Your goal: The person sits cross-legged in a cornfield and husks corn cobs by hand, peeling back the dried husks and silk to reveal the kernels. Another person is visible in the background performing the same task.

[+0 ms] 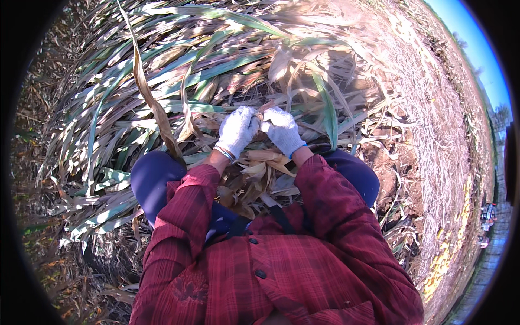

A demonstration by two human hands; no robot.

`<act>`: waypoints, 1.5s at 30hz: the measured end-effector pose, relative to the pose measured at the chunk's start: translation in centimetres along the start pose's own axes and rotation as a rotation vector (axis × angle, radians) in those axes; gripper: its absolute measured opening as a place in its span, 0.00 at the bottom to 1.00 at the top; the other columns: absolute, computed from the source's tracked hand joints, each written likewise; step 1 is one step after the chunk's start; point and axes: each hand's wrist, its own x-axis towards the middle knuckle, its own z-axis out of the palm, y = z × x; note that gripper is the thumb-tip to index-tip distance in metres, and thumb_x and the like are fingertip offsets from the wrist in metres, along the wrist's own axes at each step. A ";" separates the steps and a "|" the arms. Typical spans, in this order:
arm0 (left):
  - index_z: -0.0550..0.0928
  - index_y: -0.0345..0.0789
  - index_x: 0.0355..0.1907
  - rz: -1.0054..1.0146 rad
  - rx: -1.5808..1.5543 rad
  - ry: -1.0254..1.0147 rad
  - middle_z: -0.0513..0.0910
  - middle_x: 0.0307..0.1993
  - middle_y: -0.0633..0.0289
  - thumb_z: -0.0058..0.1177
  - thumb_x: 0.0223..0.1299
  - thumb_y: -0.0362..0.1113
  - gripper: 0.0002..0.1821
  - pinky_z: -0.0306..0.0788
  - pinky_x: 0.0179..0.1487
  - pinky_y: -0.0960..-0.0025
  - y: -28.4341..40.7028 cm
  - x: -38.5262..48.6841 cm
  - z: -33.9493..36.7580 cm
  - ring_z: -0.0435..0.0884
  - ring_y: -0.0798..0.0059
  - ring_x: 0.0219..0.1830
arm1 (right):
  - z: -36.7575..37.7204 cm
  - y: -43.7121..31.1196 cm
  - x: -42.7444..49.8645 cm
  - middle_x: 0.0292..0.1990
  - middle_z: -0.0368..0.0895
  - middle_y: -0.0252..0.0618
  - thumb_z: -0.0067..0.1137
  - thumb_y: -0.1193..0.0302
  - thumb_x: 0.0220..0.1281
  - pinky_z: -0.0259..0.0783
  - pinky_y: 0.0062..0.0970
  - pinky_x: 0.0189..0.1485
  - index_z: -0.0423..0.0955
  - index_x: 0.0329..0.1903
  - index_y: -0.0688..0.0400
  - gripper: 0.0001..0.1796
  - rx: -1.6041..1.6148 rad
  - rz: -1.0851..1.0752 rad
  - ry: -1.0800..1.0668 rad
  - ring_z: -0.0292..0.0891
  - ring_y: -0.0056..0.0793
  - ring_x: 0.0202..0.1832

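Both of my hands wear white knitted work gloves and meet close together above my lap. My left hand (238, 129) has its fingers curled inward at a brownish dry husk tip (262, 113). On the other side of it, my right hand (281, 126) is also curled, its fingertips almost against those of the left. What lies inside the fingers is mostly hidden, so the hold of each is unclear. Below the hands, loose dry corn husks (264, 162) lie between my knees. Cut corn stalks with long leaves (211, 73) spread in front of me.
A tall curled dry leaf (148, 95) rises by my left knee. Bare reddish soil (384, 162) shows beyond my right knee. Farther right, a strip of yellow corn ears (443, 260) lies on straw-covered ground (443, 134). Standing dry plants (36, 227) border the far left.
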 end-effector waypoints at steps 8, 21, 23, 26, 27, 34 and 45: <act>0.80 0.39 0.41 -0.083 -0.097 0.030 0.83 0.38 0.52 0.55 0.59 0.41 0.11 0.76 0.43 0.53 -0.1 -0.6 0.9 0.82 0.50 0.40 | 0.4 -0.6 -0.9 0.40 0.83 0.45 0.60 0.68 0.54 0.75 0.38 0.46 0.80 0.40 0.58 0.11 0.098 0.062 0.100 0.80 0.48 0.44; 0.81 0.36 0.44 -0.330 -0.354 -0.147 0.83 0.40 0.52 0.50 0.65 0.41 0.13 0.73 0.49 0.60 -0.6 -0.2 -0.1 0.82 0.54 0.45 | -0.6 -2.4 -1.1 0.37 0.80 0.47 0.63 0.67 0.53 0.73 0.41 0.44 0.80 0.37 0.58 0.10 0.253 0.237 0.070 0.77 0.49 0.42; 0.81 0.35 0.46 -0.292 -0.486 -0.152 0.83 0.42 0.53 0.50 0.66 0.40 0.13 0.73 0.51 0.60 -0.8 -0.2 0.2 0.81 0.54 0.47 | -0.6 -2.3 -1.1 0.38 0.80 0.46 0.64 0.66 0.53 0.73 0.41 0.44 0.80 0.37 0.58 0.11 0.250 0.265 0.078 0.77 0.49 0.42; 0.81 0.33 0.48 -0.219 -0.298 -0.173 0.83 0.45 0.53 0.50 0.66 0.39 0.14 0.72 0.53 0.62 -1.0 -0.3 0.5 0.81 0.56 0.49 | -0.2 -2.4 -0.9 0.38 0.80 0.46 0.64 0.66 0.52 0.73 0.41 0.45 0.80 0.37 0.58 0.11 0.235 0.258 0.082 0.78 0.49 0.41; 0.81 0.33 0.49 -0.217 -0.307 -0.139 0.83 0.45 0.53 0.50 0.67 0.39 0.14 0.72 0.54 0.62 -1.1 -0.4 0.5 0.81 0.56 0.49 | 0.0 -2.5 -0.8 0.37 0.80 0.46 0.64 0.66 0.52 0.74 0.41 0.45 0.80 0.37 0.58 0.11 0.204 0.232 0.089 0.78 0.49 0.41; 0.82 0.32 0.45 -0.604 -0.822 -0.112 0.84 0.40 0.58 0.52 0.65 0.37 0.12 0.73 0.50 0.67 -2.0 -1.0 1.7 0.81 0.69 0.44 | 0.7 -2.2 -1.0 0.34 0.83 0.46 0.62 0.70 0.55 0.75 0.37 0.42 0.81 0.36 0.58 0.07 0.253 0.291 0.146 0.80 0.46 0.37; 0.84 0.38 0.38 -1.041 -1.321 0.386 0.81 0.31 0.68 0.51 0.66 0.35 0.07 0.69 0.35 0.77 -3.3 -1.9 0.1 0.77 0.82 0.31 | 1.0 1.6 -8.7 0.28 0.81 0.36 0.60 0.70 0.63 0.73 0.24 0.24 0.79 0.38 0.59 0.06 1.153 1.450 0.749 0.75 0.25 0.21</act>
